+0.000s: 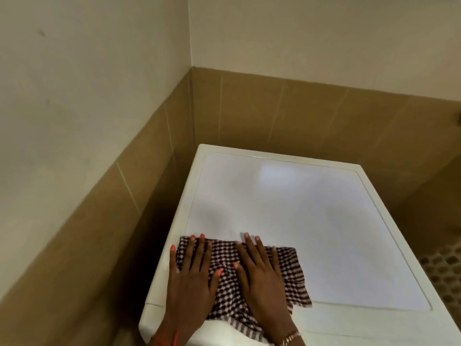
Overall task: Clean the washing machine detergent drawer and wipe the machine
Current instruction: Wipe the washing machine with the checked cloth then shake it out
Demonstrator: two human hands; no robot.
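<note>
The white washing machine fills the lower right, seen from above, its flat top facing me. A dark brown and white checked cloth lies spread on the near left part of the top. My left hand presses flat on the cloth's left side with straight, spread fingers. Beside it, my right hand also presses flat on the cloth's middle, fingers straight and reaching just past its far edge. The detergent drawer is out of view.
The machine stands in a corner. Brown wall tiles run close behind it and along its left side, with cream wall above. A narrow dark gap separates the machine from the left wall. Patterned floor shows at the right.
</note>
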